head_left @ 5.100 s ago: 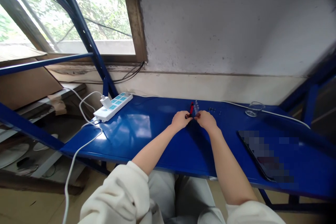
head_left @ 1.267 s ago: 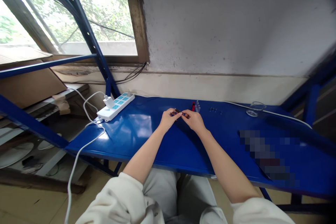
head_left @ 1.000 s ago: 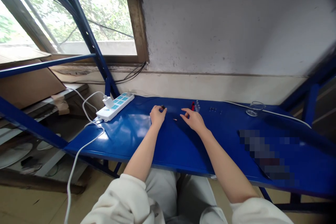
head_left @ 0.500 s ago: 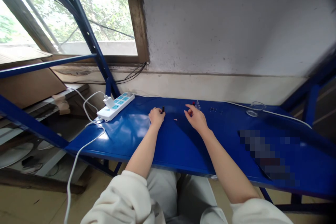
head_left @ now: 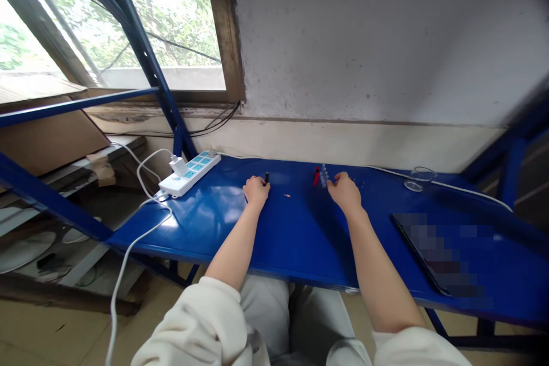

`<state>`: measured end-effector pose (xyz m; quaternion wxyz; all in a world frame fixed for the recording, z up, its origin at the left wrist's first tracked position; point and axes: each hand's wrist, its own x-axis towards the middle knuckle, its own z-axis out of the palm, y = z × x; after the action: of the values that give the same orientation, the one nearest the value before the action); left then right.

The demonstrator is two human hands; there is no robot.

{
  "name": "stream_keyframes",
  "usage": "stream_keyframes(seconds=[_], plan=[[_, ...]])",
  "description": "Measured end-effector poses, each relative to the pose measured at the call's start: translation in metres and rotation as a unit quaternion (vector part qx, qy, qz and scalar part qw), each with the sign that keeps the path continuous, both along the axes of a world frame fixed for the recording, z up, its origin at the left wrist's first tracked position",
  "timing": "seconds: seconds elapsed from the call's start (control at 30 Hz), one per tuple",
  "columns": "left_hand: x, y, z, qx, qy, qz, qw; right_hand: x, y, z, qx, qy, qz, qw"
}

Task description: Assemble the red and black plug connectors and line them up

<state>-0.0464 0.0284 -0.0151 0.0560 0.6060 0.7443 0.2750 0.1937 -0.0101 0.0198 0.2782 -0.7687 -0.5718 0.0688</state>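
My left hand [head_left: 256, 190] rests on the blue shelf top [head_left: 223, 223], fingers curled closed. A small black piece [head_left: 266, 177] stands upright at its fingertips. A tiny light-coloured bit [head_left: 286, 195] lies alone between my hands. My right hand [head_left: 345, 191] is further right, its fingers bent down over a row of small dark parts that it mostly hides. What it pinches, if anything, is hidden. Just left of it lie a red piece [head_left: 316, 176] and a cluster of small clear vials [head_left: 323, 174].
A white power strip [head_left: 191, 172] with a plugged charger and white cable lies at the back left. A clear glass dish [head_left: 418, 178] stands at the back right, with a thin white cable along the wall. A dark flat tablet [head_left: 441, 251] lies at the right front. Blue frame posts flank the shelf.
My hands were together on a small piece, then parted. The left carried the black piece leftwards and stopped. The right moved right, past the red piece and vials, to the small dark parts.
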Motion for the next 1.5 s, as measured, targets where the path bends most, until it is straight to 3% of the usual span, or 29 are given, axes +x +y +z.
stream_keyframes(seconds=[0.1,0.27,0.37,0.47,0.53,0.63,0.77,0.87,1.2,1.5], plan=[[0.0,0.0,0.0,-0.001,0.0,0.0,1.0,0.002,0.005,-0.008,-0.089,-0.03,0.022,0.995],[0.001,-0.001,0.0,0.005,0.004,0.005,1.0,0.001,0.01,-0.018,-0.118,-0.049,0.046,0.991],[0.002,-0.005,0.001,0.065,0.0,0.018,0.998,0.001,0.012,-0.023,-0.115,-0.062,0.043,0.991],[0.009,-0.014,0.006,0.171,-0.004,0.012,0.985,0.001,0.014,-0.027,-0.107,-0.07,0.039,0.991],[0.017,-0.022,0.009,0.236,-0.004,-0.03,0.971,0.001,0.015,-0.029,-0.099,-0.071,0.032,0.992],[0.038,-0.035,0.009,0.282,0.014,-0.146,0.948,0.0,0.017,-0.032,-0.091,-0.069,0.023,0.993],[0.066,-0.045,0.004,0.246,0.104,-0.33,0.906,-0.003,0.018,-0.034,-0.073,-0.071,0.002,0.995],[0.079,-0.042,0.001,0.196,0.15,-0.383,0.89,-0.005,0.018,-0.036,-0.055,-0.068,-0.004,0.996],[0.104,-0.011,-0.017,0.157,0.12,-0.335,0.921,-0.007,0.018,-0.038,-0.025,-0.055,-0.011,0.998],[0.101,-0.014,-0.008,0.171,0.081,-0.262,0.946,-0.006,0.022,-0.042,-0.026,-0.056,-0.018,0.998]])
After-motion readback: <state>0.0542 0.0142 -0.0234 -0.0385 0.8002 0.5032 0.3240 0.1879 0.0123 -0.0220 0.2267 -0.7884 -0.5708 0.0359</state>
